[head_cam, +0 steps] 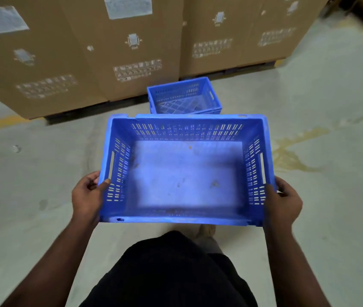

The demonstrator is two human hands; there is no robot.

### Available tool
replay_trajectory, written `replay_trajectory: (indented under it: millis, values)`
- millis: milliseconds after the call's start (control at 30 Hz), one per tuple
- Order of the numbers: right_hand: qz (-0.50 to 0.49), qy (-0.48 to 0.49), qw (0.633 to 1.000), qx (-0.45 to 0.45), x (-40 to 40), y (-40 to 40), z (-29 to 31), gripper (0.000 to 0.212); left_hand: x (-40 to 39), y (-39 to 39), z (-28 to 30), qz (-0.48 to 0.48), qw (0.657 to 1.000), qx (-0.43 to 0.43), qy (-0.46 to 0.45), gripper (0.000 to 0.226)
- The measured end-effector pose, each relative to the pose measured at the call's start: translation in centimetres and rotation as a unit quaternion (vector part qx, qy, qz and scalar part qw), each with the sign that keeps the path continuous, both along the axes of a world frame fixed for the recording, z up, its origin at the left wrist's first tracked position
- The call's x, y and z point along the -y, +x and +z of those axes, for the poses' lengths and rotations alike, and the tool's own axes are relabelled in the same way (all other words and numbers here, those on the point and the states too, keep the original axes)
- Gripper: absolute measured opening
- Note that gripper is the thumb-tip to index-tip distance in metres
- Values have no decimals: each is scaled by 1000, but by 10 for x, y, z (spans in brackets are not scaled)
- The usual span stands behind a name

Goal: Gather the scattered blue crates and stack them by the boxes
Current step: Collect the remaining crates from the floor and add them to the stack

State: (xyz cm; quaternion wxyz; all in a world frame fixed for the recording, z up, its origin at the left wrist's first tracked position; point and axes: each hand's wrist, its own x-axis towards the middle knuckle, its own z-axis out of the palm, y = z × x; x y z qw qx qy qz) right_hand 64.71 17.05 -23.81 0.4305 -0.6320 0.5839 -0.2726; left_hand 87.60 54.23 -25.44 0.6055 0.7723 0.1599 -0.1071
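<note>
Blue crate [185,173] rides level because my left hand [87,196] and right hand [283,200] clamp curled fingers on its side walls, nearing the far crate [185,96] by the boxes [76,52].

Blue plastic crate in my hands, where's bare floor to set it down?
Bare concrete floor lies left of the held blue plastic crate, and right, past the yellowish stain. Ahead is crowded: a second blue crate sits against the brown cardboard boxes.
</note>
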Motion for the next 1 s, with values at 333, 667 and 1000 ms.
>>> replay_trajectory:
  millis: [333, 667, 1000]
  values:
    - [111, -23, 993, 17, 220, 216, -8, 39, 156, 126, 8, 40, 999, -33, -13, 31]
    - [110, -70, 990, 43, 352, 484, -13, 36, 288, 401, 4, 6, 1000, 19, 5, 26]
    - [161, -90, 982, 47, 430, 636, 16, 45, 362, 513, 26, 74, 996, 27, -29, 28]
